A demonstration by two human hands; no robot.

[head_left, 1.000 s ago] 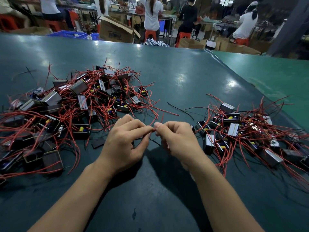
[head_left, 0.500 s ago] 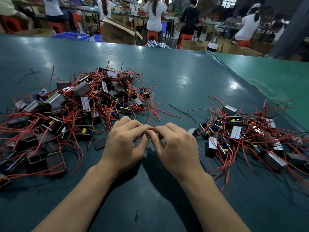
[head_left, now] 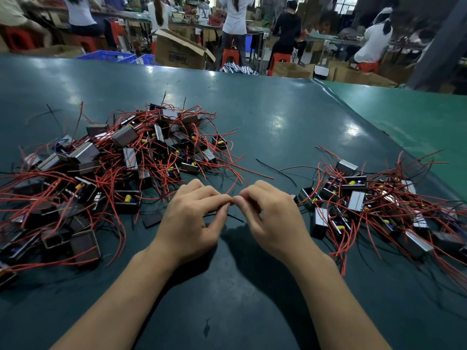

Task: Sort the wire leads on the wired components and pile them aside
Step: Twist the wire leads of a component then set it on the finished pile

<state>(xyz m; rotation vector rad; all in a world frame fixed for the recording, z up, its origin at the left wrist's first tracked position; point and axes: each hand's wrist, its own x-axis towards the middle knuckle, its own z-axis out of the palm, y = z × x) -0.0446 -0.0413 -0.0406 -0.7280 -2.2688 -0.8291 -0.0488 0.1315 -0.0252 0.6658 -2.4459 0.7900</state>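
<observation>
I see both hands low over the dark green matte bench (head_left: 252, 117), fingertips meeting at the middle. The left hand (head_left: 192, 218) and the right hand (head_left: 273, 218) each pinch a thin red wire lead (head_left: 231, 189) between thumb and forefinger (whatever component it belongs to is hidden beneath the palms). A big tangled heap of small boxy metal components with red wires (head_left: 106, 173) lies to the left; a smaller pile of the same wired parts (head_left: 379, 205) sits to the right.
</observation>
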